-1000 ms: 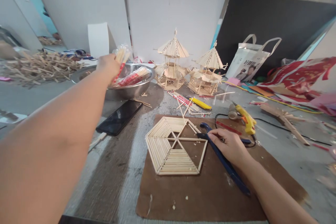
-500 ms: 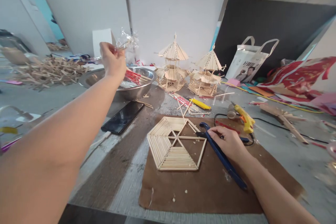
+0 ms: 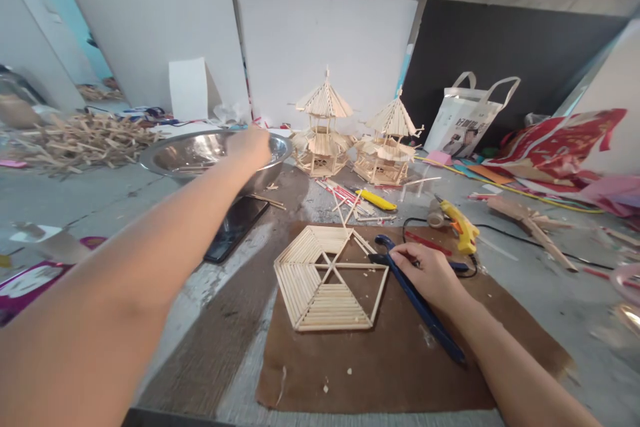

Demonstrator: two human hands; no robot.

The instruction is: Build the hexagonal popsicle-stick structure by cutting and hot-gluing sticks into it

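My left hand [image 3: 250,147], blurred, reaches over the right part of a steel bowl [image 3: 175,157]; its fingers are hidden behind the hand. Some sticks lie in the bowl. My right hand [image 3: 420,267] is closed on a dark blue cutter tool [image 3: 425,310], whose black jaw points left at the stick frame. On the brown mat [image 3: 400,373] lies a hexagonal frame of pale sticks [image 3: 333,273]. Its left and lower sections are largely filled with parallel sticks, while the right sections show the mat through them.
Two stick pagodas [image 3: 325,127] stand behind the mat. A yellow knife [image 3: 376,199] and loose sticks lie before them. To the right is a yellow glue gun [image 3: 460,227] with a black cord. A phone [image 3: 237,227] rests below the bowl.
My left hand has moved right and down to the bowl. The clear plastic and the red sticks seen near it are no longer visible there. My right hand holds the tool as before.
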